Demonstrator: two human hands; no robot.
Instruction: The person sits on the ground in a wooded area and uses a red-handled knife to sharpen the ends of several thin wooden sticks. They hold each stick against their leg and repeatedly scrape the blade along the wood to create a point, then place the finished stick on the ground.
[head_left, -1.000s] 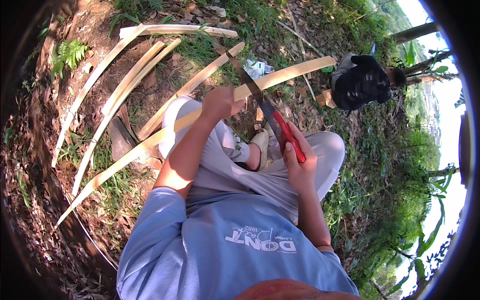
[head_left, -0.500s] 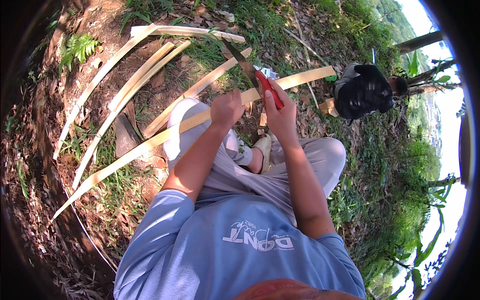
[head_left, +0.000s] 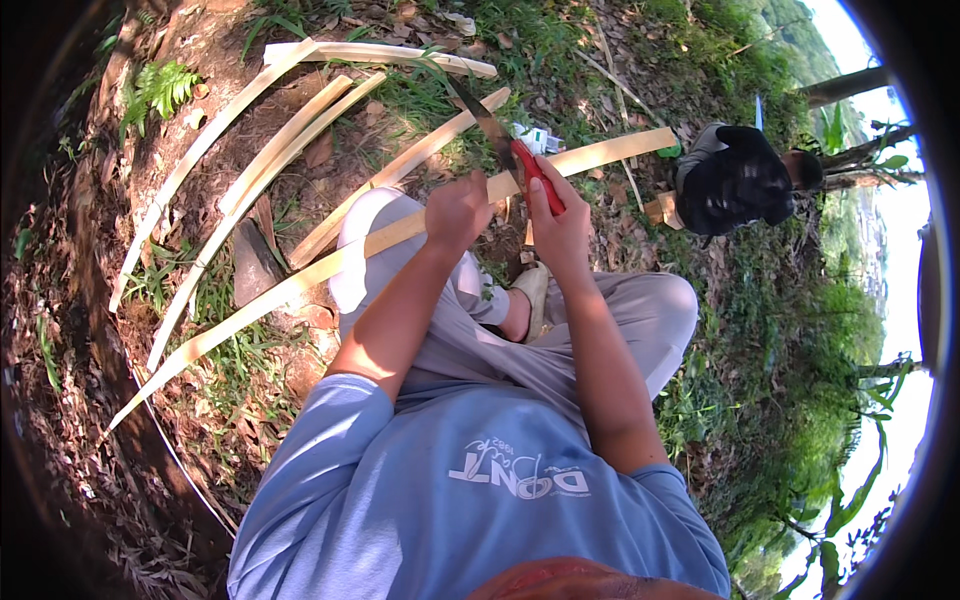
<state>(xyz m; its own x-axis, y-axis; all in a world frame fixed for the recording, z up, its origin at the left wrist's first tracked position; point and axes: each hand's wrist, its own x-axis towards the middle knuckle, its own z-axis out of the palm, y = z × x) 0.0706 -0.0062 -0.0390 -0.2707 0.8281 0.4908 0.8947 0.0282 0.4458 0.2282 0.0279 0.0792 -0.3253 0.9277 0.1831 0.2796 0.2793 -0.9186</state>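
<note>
A long, pale strip of wood or bamboo [head_left: 290, 289] runs from the ground at lower left, across my left knee, to the upper right. My left hand [head_left: 459, 214] is closed round it just past the knee. In my right hand [head_left: 563, 236] is the red handle of a long, dark-bladed saw or knife [head_left: 533, 167]; its edge is too small to tell which. The blade crosses the strip right of my left fist and points up and left. My right fingers wrap the handle next to the strip.
Several more pale strips [head_left: 208, 148] lie on the leafy ground to the left and ahead. A white and green packet [head_left: 534, 139] sits beyond my right hand. Another person in dark clothes [head_left: 738, 180] crouches at the right, near a wood block [head_left: 662, 210]. A fern [head_left: 158, 92] grows at upper left.
Both hands keep their holds, with the blade still across the strip. The whole view has shifted slightly; the other person at the right has bent a little differently.
</note>
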